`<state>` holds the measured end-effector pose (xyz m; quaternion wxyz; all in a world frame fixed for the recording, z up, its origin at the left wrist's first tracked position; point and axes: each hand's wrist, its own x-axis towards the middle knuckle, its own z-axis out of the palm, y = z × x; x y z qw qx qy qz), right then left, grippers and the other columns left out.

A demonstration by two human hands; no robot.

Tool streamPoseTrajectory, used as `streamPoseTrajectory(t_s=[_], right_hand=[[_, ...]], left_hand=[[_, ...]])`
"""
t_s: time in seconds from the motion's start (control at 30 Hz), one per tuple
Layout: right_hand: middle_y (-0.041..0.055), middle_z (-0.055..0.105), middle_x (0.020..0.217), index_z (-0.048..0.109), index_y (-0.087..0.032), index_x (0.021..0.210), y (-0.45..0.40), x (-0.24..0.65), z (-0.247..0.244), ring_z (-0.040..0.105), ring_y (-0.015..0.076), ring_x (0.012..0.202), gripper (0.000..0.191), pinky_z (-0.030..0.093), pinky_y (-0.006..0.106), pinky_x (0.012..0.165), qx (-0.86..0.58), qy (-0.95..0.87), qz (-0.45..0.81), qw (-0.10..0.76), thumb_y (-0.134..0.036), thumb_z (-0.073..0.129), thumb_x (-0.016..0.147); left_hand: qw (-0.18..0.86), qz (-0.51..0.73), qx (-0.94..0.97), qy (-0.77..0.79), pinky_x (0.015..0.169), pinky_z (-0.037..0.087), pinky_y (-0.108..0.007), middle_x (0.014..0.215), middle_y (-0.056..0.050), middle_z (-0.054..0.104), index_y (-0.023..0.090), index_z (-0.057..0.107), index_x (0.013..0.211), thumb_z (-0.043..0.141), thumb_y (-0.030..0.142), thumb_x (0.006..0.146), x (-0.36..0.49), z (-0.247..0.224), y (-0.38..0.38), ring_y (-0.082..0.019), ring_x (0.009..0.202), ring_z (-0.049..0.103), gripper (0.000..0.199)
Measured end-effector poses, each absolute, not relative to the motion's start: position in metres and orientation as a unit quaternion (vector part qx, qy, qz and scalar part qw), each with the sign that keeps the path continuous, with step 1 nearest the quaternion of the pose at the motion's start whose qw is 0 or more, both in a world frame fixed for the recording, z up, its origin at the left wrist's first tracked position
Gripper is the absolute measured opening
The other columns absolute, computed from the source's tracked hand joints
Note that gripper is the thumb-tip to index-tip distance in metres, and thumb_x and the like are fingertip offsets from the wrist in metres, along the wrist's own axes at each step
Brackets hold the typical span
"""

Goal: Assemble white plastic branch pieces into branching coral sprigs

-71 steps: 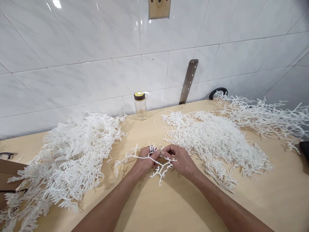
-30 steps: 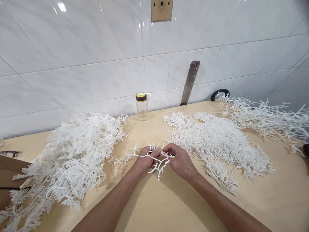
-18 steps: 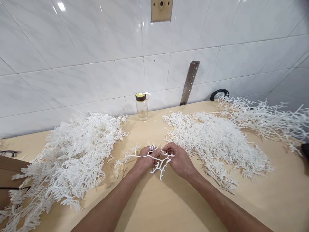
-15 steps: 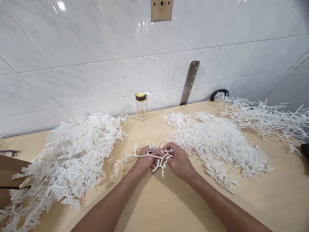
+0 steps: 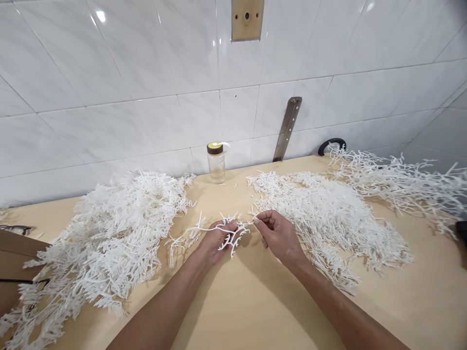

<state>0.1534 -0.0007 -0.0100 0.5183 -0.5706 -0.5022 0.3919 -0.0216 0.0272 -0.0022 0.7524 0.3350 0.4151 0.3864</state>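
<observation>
My left hand is closed on a white branching piece, whose thin forked twigs reach out to both sides of the fingers. Just right of it, my right hand pinches a small white twig between thumb and forefinger. Beyond my left arm lies a large heap of white branched pieces. A second heap of finer white pieces spreads beside and beyond my right hand.
At the wall stands a clear bottle with a dark and yellow lid. A metal strip leans on the tiles. Longer white branches lie at the right, near a black curved object. A brown box and glasses are at the left.
My hands have moved apart. My right hand has shifted slightly right with a small twig in its fingertips, while my left hand keeps the branching piece, now a little further left.
</observation>
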Motion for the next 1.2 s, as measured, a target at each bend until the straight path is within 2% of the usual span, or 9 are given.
streamPoseTrajectory(t_s=[0.13,0.33,0.47,0.57,0.63,0.73,0.8,1.0,1.2], right_hand=[[-0.0056,0.053,0.053,0.059,-0.019,0.087,0.002,0.159,-0.009,0.047,0.0102,0.04,0.032,0.042,0.024,0.04,-0.532,-0.468,0.454,0.54,-0.048,0.071,0.08],[-0.0037,0.056,0.059,0.061,-0.018,0.086,0.003,0.162,-0.012,0.052,0.0111,0.048,0.031,0.045,0.024,0.044,-0.494,-0.442,0.522,0.537,-0.046,0.073,0.078],[-0.0016,0.058,0.065,0.062,-0.019,0.087,0.005,0.164,-0.017,0.054,0.0125,0.048,0.025,0.045,0.026,0.045,-0.574,-0.495,0.413,0.505,-0.043,0.066,0.082],[0.0061,0.065,0.084,0.066,-0.018,0.092,0.004,0.165,-0.017,0.062,0.0184,0.068,0.021,0.051,0.029,0.053,-0.617,-0.562,0.271,0.48,-0.036,0.062,0.082],[0.009,0.066,0.094,0.067,-0.018,0.101,0.002,0.163,-0.014,0.064,0.0195,0.074,0.025,0.053,0.03,0.057,-0.608,-0.599,0.229,0.468,-0.034,0.058,0.083],[0.0077,0.067,0.095,0.065,-0.018,0.111,-0.004,0.156,-0.008,0.06,0.0129,0.054,0.032,0.052,0.028,0.047,-0.572,-0.609,0.332,0.437,-0.035,0.055,0.086],[0.0053,0.068,0.09,0.064,-0.018,0.111,-0.008,0.151,-0.004,0.055,0.0097,0.044,0.032,0.051,0.026,0.043,-0.547,-0.595,0.418,0.415,-0.037,0.056,0.086],[0.0006,0.068,0.076,0.066,-0.018,0.096,-0.008,0.142,-0.004,0.054,0.0092,0.044,0.027,0.047,0.023,0.041,-0.532,-0.547,0.504,0.404,-0.041,0.063,0.083],[-0.0034,0.061,0.063,0.064,-0.019,0.079,-0.007,0.145,-0.011,0.05,0.0086,0.041,0.015,0.044,0.022,0.04,-0.525,-0.56,0.501,0.4,-0.034,0.064,0.08]], left_hand=[[0.765,0.382,0.317,0.411,0.043,0.032,-0.021,0.057,-0.002,0.059,0.012,0.062,0.063,0.074,0.02,0.068,-0.022,0.003,0.026,-0.008,0.047,0.046,0.016],[0.766,0.379,0.32,0.409,0.044,0.034,-0.02,0.058,-0.002,0.061,0.012,0.062,0.062,0.074,0.019,0.071,-0.023,0.003,0.025,-0.008,0.047,0.047,0.016],[0.764,0.382,0.316,0.413,0.047,0.038,-0.02,0.059,-0.001,0.06,0.012,0.062,0.065,0.077,0.022,0.071,-0.023,0.002,0.026,-0.008,0.048,0.051,0.019],[0.756,0.39,0.323,0.414,0.048,0.039,-0.02,0.058,0.0,0.059,0.012,0.062,0.066,0.081,0.027,0.067,-0.022,0.002,0.025,-0.008,0.049,0.052,0.024],[0.746,0.394,0.341,0.416,0.05,0.04,-0.022,0.059,-0.001,0.06,0.012,0.062,0.068,0.084,0.034,0.065,-0.02,0.001,0.023,-0.01,0.05,0.054,0.031],[0.726,0.398,0.368,0.423,0.052,0.043,-0.025,0.062,-0.002,0.062,0.013,0.061,0.073,0.084,0.046,0.063,-0.017,0.0,0.019,-0.013,0.053,0.058,0.041],[0.71,0.4,0.39,0.428,0.049,0.04,-0.024,0.059,0.0,0.06,0.014,0.061,0.076,0.081,0.051,0.065,-0.015,-0.002,0.017,-0.013,0.05,0.056,0.044],[0.672,0.402,0.45,0.43,0.043,0.034,-0.021,0.047,0.006,0.048,0.016,0.055,0.067,0.077,0.054,0.069,-0.013,-0.006,0.015,-0.008,0.04,0.045,0.044],[0.674,0.397,0.445,0.436,0.043,0.033,-0.021,0.048,0.005,0.049,0.016,0.057,0.068,0.077,0.052,0.07,-0.013,-0.005,0.015,-0.008,0.041,0.045,0.041]])
